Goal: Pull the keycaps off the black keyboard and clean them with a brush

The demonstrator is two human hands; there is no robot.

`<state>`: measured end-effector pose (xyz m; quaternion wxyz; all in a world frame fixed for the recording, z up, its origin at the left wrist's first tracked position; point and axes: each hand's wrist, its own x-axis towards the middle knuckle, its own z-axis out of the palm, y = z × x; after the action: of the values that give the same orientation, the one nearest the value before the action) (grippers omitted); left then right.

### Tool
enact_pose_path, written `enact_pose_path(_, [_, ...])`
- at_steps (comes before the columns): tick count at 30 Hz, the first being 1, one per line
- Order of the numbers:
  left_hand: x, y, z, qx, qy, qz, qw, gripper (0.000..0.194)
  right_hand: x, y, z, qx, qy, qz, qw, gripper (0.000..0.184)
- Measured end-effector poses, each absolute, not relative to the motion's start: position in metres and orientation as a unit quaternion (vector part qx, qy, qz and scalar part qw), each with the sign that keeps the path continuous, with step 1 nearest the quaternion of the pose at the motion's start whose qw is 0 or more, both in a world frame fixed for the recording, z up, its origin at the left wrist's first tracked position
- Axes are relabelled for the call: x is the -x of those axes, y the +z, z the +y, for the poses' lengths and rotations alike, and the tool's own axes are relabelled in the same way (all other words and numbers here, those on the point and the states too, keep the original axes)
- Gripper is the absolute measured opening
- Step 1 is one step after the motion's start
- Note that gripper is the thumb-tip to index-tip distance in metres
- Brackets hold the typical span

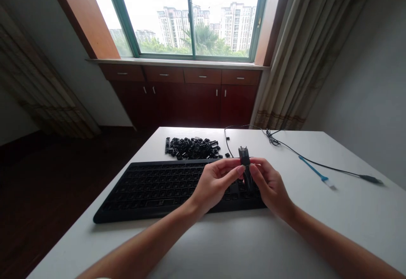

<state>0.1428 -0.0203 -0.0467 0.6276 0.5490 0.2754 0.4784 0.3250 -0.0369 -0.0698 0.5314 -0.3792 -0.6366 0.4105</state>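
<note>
Between both hands, above the right part of the keyboard, a black tool with short metal prongs point(244, 155) is held upright; its exact kind I cannot make out. My left hand point(215, 181) pinches it from the left with thumb and fingers. From the other side my right hand point(272, 186) grips it the same way, the two thumbs almost meeting. Beneath lies a black keyboard point(152, 186) with its keycaps off, its right end partly hidden by my hands. Behind it sits a pile of loose black keycaps point(193, 148).
A blue brush with pale bristles point(314, 169) lies at the right of the white table point(342, 211). A thin black cable point(320, 163) runs along the back right to its plug. Two stray keycaps lie near the pile. Cabinets point(187, 101) stand beyond, under a window.
</note>
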Motion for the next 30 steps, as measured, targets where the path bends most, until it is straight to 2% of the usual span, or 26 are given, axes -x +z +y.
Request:
enact_pose_path(12, [-0.1433,-0.0527,-0.0205,-0.537,0.504,0.293,0.609,0.033,-0.3241,-0.069,-0.0376,0.404,0.423,-0.628,0.513,0.028])
enact_pose_path(18, [-0.1439,-0.0549,-0.019,-0.524,0.518,0.28,0.615,0.03,-0.3251,-0.0682,-0.0389,0.408,0.419,-0.632,0.509,0.023])
enact_pose_path(24, [-0.1463,-0.0556,-0.0199,-0.521,0.53,0.259,0.616,0.032,-0.3286,-0.0723,-0.0401,0.383,0.395,-0.647,0.527,0.016])
enact_pose_path(30, [-0.1467,-0.0557,-0.0216,-0.531,0.543,0.258,0.598,0.034,-0.3318,-0.074,-0.0391,0.413,0.359,-0.667,0.505,0.02])
